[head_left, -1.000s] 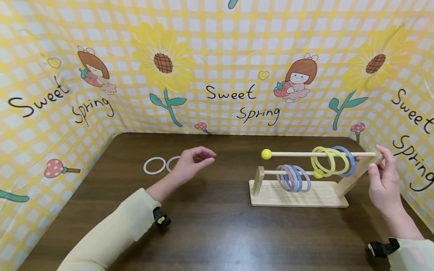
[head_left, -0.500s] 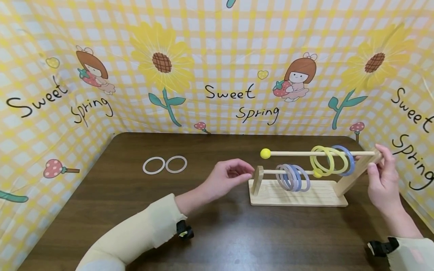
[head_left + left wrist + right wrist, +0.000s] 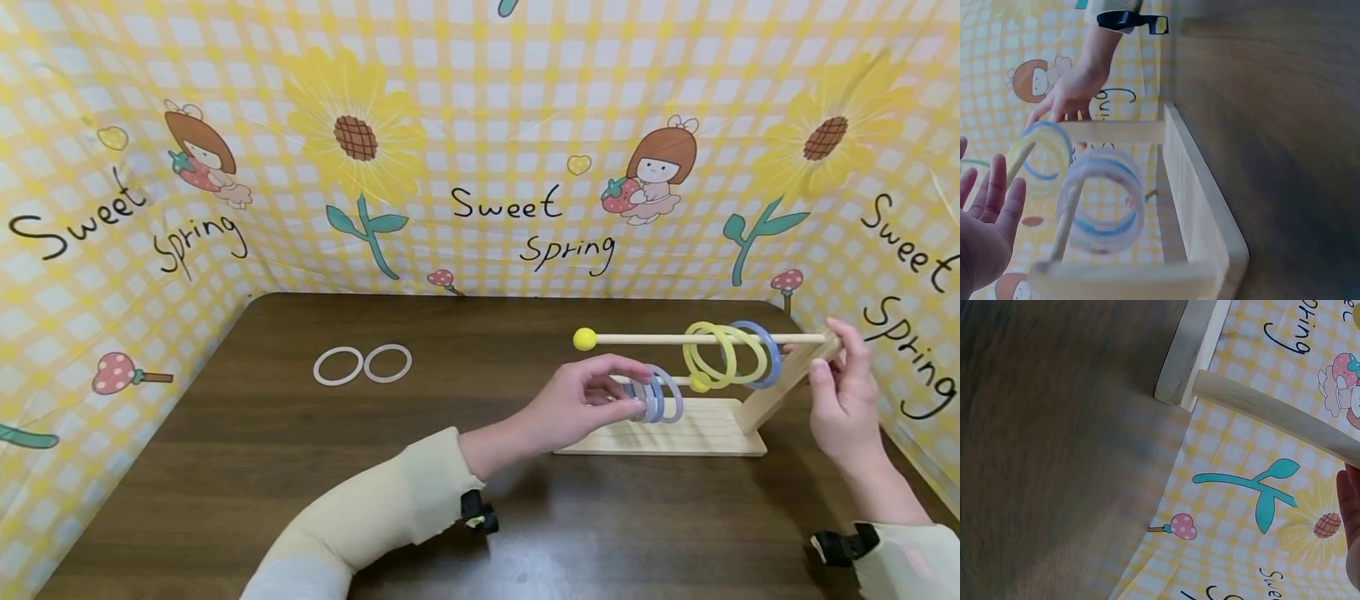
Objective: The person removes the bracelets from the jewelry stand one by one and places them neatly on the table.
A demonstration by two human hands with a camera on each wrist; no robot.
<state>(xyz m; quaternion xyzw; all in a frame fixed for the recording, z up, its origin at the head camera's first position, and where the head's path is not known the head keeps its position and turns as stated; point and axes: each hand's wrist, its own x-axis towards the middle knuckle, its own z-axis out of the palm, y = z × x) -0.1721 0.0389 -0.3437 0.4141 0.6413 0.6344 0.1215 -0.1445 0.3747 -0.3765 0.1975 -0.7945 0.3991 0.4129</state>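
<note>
Covering the back and both sides is a checked cloth (image 3: 495,100), with sunflowers and the words "Sweet Spring". In front of it lies the dark brown worktop (image 3: 225,483). On its right part there is a wooden stand (image 3: 705,429), with a tall post (image 3: 787,383) at the right end and a short post (image 3: 1129,281) at the other. An upper rod (image 3: 645,339) goes out from the tall post, and below it a lower rod (image 3: 1066,225) comes from the short post.

Two pale sleeves (image 3: 390,500) enter from the near side. The right hand (image 3: 846,404) holds the top of the tall post; its grip is clamped there. The left hand (image 3: 579,402) is at the lower rod. Its grip has thumb and fingers apart, with the bluish rings (image 3: 657,402) at their tips; whether they touch these, I cannot tell.

The bluish rings hang around the lower rod, close together. Two yellow rings (image 3: 731,360) and a blue ring (image 3: 776,360) hang around the upper rod, toward the tall post. Two white rings (image 3: 363,367) lie flat on the left part of the worktop, touching each other, well apart from the stand. A yellow ball (image 3: 584,338) sits on the free end of the upper rod.
</note>
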